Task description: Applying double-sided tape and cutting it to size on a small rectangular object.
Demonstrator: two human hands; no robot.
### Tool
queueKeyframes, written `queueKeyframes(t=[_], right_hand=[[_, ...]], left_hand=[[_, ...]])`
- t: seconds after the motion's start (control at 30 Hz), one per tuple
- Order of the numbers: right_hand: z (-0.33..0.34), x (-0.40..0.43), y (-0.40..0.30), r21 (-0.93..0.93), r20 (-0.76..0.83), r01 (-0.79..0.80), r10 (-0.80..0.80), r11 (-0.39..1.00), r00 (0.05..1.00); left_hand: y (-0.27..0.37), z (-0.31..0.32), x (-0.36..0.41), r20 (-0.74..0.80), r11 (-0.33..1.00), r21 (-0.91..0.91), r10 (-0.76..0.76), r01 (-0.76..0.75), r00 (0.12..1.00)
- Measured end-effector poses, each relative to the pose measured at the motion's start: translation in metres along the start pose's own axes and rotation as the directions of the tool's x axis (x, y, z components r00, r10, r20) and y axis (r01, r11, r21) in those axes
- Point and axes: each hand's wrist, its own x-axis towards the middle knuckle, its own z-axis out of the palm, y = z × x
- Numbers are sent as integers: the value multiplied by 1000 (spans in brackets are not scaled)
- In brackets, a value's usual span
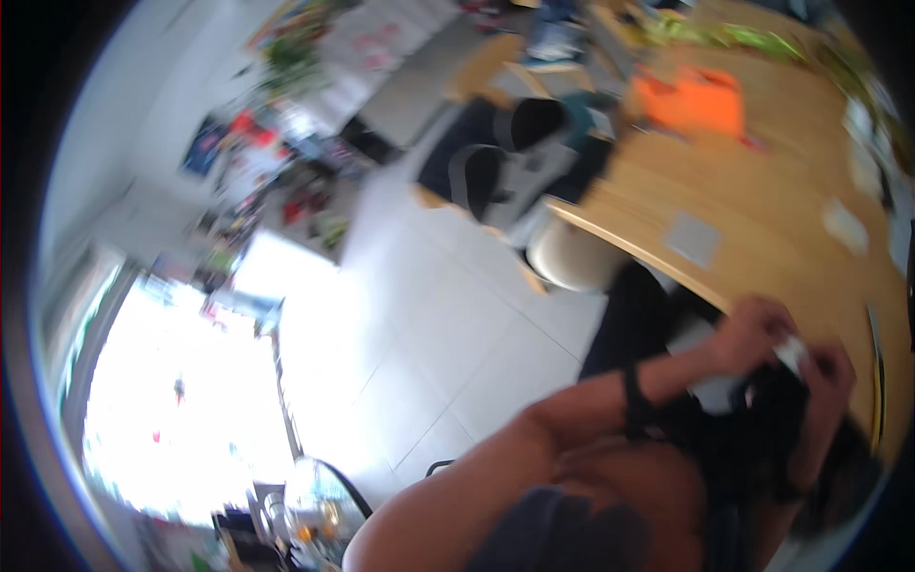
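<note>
My left hand [754, 334] and my right hand [829, 379] come together by the near edge of a wooden table [786, 179]. Pinched between the fingers of both is a small white item [791, 354], too blurred to name. A black band [634, 395] circles my left wrist. Past the hands, a grey square piece [692, 239] lies flat near the table's edge. A long thin object [876, 372], dark and yellow, rests on the tabletop to the right of my right hand.
An orange object [697, 104], possibly a bag, sits farther along the table. A white item [845, 226] lies at the right side. A rounded cream chair [572, 257] and dark-cushioned seating [465, 150] stand beside the table. Pale floor tiles [443, 336] stretch left towards a bright glazed opening [179, 400].
</note>
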Motion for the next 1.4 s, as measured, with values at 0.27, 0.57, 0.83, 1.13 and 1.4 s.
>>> queueKeyframes(t=[0.27,0.57,0.83,1.13,1.4], right_hand=[[18,35,7,-67,41,65,-63,996,997],[23,60,14,-229,-9,57,-61,972,998],[42,53,-2,-482,-54,49,-85,875,995],[48,48,0,-656,63,75,-44,751,997],[51,33,4,-646,11,56,-65,761,998]], left_hand=[[-14,-12,21,-197,834,450,441,-319,875],[-34,0,57,-250,796,603,248,-50,936],[-54,5,62,-174,770,636,201,-46,964],[-60,12,59,-103,412,904,477,-118,873],[-49,9,48,21,306,942,356,-138,934]])
